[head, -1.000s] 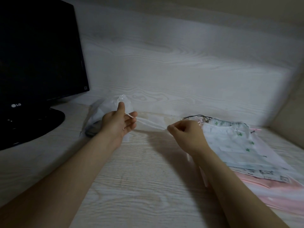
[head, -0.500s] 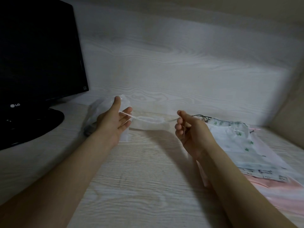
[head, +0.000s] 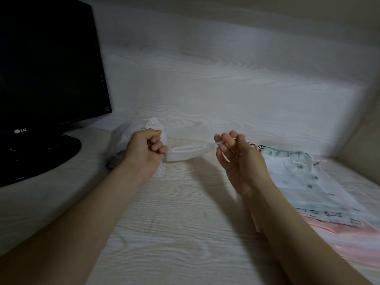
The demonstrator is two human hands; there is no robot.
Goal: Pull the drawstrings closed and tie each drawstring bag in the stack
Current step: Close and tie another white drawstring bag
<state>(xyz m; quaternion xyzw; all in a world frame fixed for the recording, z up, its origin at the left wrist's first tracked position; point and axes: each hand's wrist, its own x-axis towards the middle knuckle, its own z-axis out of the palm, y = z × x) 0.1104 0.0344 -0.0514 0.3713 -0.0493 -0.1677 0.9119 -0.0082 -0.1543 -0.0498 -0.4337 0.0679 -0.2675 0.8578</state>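
Fingers of the left hand [head: 144, 155], straight half a second ago, are now curled into a fist and pinch one cord [head: 169, 151] at the mouth of the white bag [head: 185, 154]. The right hand [head: 240, 161] has rolled palm-up and drawn off to the right, its fingers half bent with the other cord caught across them by the thumb. With the hands wider apart, the bag's mouth looks gathered between them, low over the surface [head: 185, 233], so the closing pull seems nearly done and the knot comes next. The stack [head: 298, 182] of flat bags lies just beside the right wrist.
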